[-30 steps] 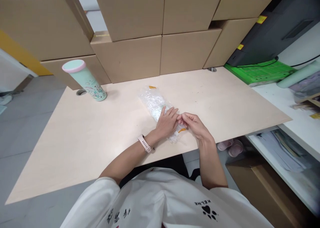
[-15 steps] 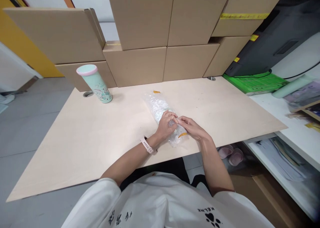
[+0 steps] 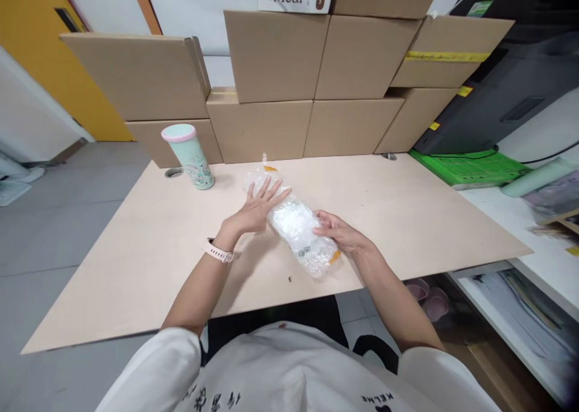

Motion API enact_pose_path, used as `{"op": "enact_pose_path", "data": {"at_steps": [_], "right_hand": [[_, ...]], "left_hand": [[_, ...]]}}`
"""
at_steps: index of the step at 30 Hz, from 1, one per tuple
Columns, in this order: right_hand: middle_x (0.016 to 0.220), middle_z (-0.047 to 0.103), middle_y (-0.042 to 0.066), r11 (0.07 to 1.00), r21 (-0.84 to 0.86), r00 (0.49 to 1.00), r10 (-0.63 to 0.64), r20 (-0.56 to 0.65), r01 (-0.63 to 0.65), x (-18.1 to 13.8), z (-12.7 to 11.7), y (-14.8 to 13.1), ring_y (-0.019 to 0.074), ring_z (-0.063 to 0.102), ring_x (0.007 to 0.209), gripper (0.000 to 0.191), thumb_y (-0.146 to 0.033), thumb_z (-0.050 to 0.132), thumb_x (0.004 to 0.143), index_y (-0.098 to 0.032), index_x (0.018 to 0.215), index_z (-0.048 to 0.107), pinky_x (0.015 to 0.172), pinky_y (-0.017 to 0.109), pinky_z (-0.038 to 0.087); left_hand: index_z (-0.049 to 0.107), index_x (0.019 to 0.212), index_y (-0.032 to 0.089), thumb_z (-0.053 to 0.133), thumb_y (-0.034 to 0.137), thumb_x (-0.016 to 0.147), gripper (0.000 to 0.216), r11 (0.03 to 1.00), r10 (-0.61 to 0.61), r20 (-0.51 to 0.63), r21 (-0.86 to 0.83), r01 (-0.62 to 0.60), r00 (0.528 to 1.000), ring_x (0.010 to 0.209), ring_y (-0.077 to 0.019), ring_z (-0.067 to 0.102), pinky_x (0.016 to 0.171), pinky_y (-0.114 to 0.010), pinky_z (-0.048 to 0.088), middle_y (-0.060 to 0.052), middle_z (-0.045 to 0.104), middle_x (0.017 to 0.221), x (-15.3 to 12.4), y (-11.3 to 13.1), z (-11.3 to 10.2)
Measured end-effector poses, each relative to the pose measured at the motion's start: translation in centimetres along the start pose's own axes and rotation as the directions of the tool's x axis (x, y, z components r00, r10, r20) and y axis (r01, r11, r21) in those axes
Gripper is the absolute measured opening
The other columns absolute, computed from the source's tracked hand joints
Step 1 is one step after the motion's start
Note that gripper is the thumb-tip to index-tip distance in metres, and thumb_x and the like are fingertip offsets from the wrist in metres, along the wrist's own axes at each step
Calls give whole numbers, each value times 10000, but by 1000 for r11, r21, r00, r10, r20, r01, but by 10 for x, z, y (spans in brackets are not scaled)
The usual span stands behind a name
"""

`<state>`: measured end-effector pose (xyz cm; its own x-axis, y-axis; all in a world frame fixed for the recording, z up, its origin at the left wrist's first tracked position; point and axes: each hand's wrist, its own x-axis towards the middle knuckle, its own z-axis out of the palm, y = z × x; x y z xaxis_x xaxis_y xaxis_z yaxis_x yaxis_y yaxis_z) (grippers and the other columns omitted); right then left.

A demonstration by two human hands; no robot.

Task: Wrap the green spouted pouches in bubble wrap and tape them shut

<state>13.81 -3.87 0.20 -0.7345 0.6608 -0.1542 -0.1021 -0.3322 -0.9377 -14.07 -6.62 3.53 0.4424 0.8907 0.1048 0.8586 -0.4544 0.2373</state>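
Observation:
A long bundle of clear bubble wrap (image 3: 296, 228) lies slantwise on the pale wooden desk (image 3: 136, 249), with small orange tape tabs at both ends. My left hand (image 3: 256, 210) rests flat on its far end, fingers spread. My right hand (image 3: 339, 234) touches the near right side of the bundle with fingers curled against it. A light watch sits on my left wrist.
A mint tumbler (image 3: 190, 157) with a pink lid stands at the back left beside a cable hole. Stacked cardboard boxes (image 3: 271, 92) line the rear edge. A green mat (image 3: 465, 167) and a dark machine (image 3: 497, 98) sit at the right on a white counter.
My left hand has slid from the near end of the bundle up to its far end and opened flat. My right hand stayed by the near end. The camera tilted up.

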Motion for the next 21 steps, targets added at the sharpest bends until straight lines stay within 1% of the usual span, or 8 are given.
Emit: {"op": "enact_pose_path", "data": {"at_steps": [3, 6, 7, 9, 11, 13, 16, 21], "right_hand": [[1129, 704, 43, 998, -70, 997, -1, 80, 6, 11, -2, -17, 177, 677, 985, 467, -298, 859, 731, -227, 1134, 634, 865, 294, 530], [1106, 706, 33, 993, -93, 990, -66, 122, 77, 25, -4, -29, 179, 678, 962, 481, -301, 862, 726, -229, 1144, 635, 853, 291, 527], [1083, 709, 27, 991, -78, 988, -95, 122, 105, 29, -3, -30, 177, 680, 942, 493, -301, 868, 715, -229, 1143, 634, 841, 287, 528], [1025, 715, 11, 988, -18, 984, -151, 92, 154, 38, 1, -27, 171, 683, 896, 524, -297, 890, 675, -233, 1127, 632, 817, 278, 533], [987, 720, -3, 978, 49, 978, -206, 23, 205, 45, 8, -19, 165, 685, 865, 541, -300, 907, 638, -242, 1099, 629, 804, 273, 539], [970, 726, -7, 968, 95, 972, -227, -55, 231, 51, 15, -9, 163, 686, 841, 535, -315, 912, 625, -246, 1071, 625, 794, 277, 546], [938, 729, -7, 963, 129, 962, -212, -170, 235, 57, 20, 5, 166, 683, 809, 514, -338, 917, 610, -241, 1020, 622, 775, 286, 554], [932, 730, 5, 971, 116, 931, -159, -327, 207, 63, 17, 20, 191, 685, 840, 542, -408, 919, 583, -243, 992, 603, 793, 311, 562]], "left_hand": [[261, 1589, 310, 592, -12, 721, 983, 996, -86, -151, 1, 87, 985, 1562, -360, -55, 1177, -683, -110, -77, 86, 1700, -4, -6, -8], [455, 1504, 256, 659, 172, 806, 732, 925, -148, -307, -379, 22, 940, 1525, -368, 253, 1227, -625, 76, -111, 369, 1616, 0, -4, -7], [519, 1456, 228, 673, 238, 815, 659, 832, -177, -319, -554, -31, 931, 1462, -362, 386, 1218, -581, 200, -125, 474, 1549, 3, -2, -4], [625, 1337, 188, 691, 314, 799, 556, 540, -258, -300, -833, -120, 918, 1293, -333, 579, 1115, -476, 415, -126, 636, 1386, 9, 2, 3], [698, 1193, 171, 722, 311, 736, 478, 226, -363, -216, -964, -139, 906, 1136, -304, 667, 988, -408, 512, -101, 731, 1213, 15, 6, 13], [728, 1046, 161, 744, 270, 659, 402, -29, -452, -92, -993, -117, 887, 1015, -280, 701, 927, -383, 536, -78, 773, 1048, 21, 8, 25], [716, 896, 146, 716, 254, 598, 317, -247, -483, 57, -966, -74, 874, 971, -294, 711, 946, -421, 534, -89, 777, 918, 26, 7, 40], [687, 920, 140, 646, 311, 624, 344, -452, -396, 155, -891, -45, 905, 1107, -354, 678, 1046, -518, 482, -132, 765, 1006, 27, 6, 48]]}}
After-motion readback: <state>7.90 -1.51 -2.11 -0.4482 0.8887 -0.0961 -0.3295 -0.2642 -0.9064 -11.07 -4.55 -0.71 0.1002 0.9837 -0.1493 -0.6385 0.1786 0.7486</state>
